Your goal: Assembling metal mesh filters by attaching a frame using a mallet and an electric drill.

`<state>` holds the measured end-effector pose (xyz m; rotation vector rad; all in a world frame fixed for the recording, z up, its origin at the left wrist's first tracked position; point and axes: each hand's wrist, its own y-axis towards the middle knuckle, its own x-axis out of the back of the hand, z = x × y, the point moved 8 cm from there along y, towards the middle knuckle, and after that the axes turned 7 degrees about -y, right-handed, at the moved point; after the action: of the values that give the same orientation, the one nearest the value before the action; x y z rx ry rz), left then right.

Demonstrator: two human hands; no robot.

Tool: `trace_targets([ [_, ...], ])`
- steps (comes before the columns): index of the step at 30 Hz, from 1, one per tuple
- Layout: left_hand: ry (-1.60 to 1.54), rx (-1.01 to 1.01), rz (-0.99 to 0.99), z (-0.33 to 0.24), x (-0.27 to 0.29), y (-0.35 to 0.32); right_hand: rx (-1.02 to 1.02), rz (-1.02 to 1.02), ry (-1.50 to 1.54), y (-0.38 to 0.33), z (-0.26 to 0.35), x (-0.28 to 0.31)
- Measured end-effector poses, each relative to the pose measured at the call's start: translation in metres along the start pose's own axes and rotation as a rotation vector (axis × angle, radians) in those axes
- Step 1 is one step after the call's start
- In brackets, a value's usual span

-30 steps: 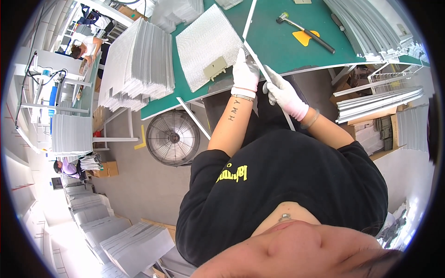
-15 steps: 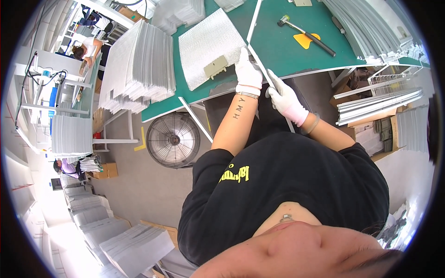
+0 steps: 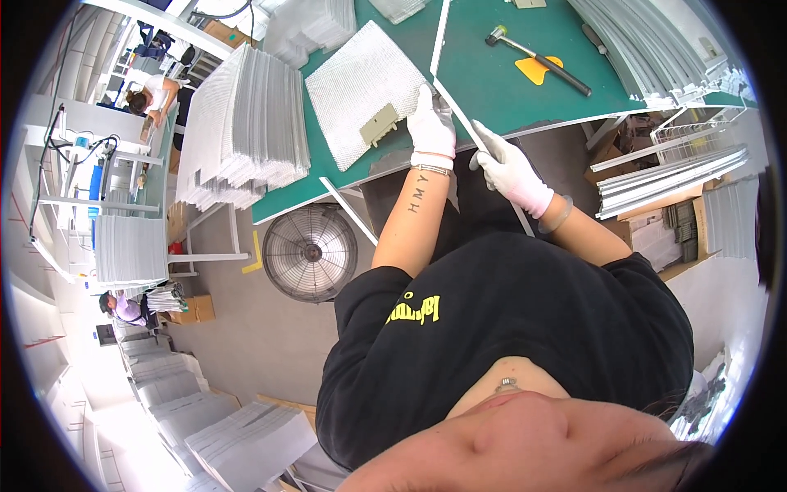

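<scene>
My left hand (image 3: pixel 430 129), in a white glove, is closed at the near right corner of a silvery mesh filter sheet (image 3: pixel 352 86), its lower fingers hidden. On that sheet lies an olive-grey flat plate (image 3: pixel 379 125). My gloved right hand (image 3: pixel 515 175) grips the near end of a thin white metal strip (image 3: pixel 457 104) that slants between my hands. At its far end this strip meets another white strip (image 3: pixel 440 37) at an angle, which runs away over the green table (image 3: pixel 479 86).
A mallet (image 3: pixel 545 61) lies across a yellow flat piece (image 3: pixel 533 72) at the right. Mesh sheets (image 3: pixel 246 123) are stacked at the left; metal strips (image 3: pixel 631 49) stand far right. A floor fan (image 3: pixel 311 252) is below the table. Another person (image 3: pixel 156 94) works at the far left.
The mesh sheet and my left hand have shifted slightly left, and the sheet has turned a little. The strips have moved slightly left; my right hand has lowered a little.
</scene>
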<state>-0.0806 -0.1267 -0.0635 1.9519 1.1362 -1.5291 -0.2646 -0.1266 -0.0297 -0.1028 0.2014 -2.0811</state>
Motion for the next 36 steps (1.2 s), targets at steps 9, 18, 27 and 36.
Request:
trace_targets([
  [9,0.071,0.019,0.062,0.001,-0.002,0.002,0.058,0.079,0.175,0.012,-0.003,-0.005],
  [18,0.060,0.039,0.073,0.001,-0.007,-0.004,0.037,0.059,0.251,0.014,-0.004,-0.002],
  [27,0.096,0.048,0.056,0.000,-0.004,-0.001,0.048,0.154,0.339,0.017,-0.007,-0.005],
  [36,0.075,0.029,0.065,0.000,-0.004,-0.001,-0.007,0.188,0.534,0.008,-0.006,-0.011],
])
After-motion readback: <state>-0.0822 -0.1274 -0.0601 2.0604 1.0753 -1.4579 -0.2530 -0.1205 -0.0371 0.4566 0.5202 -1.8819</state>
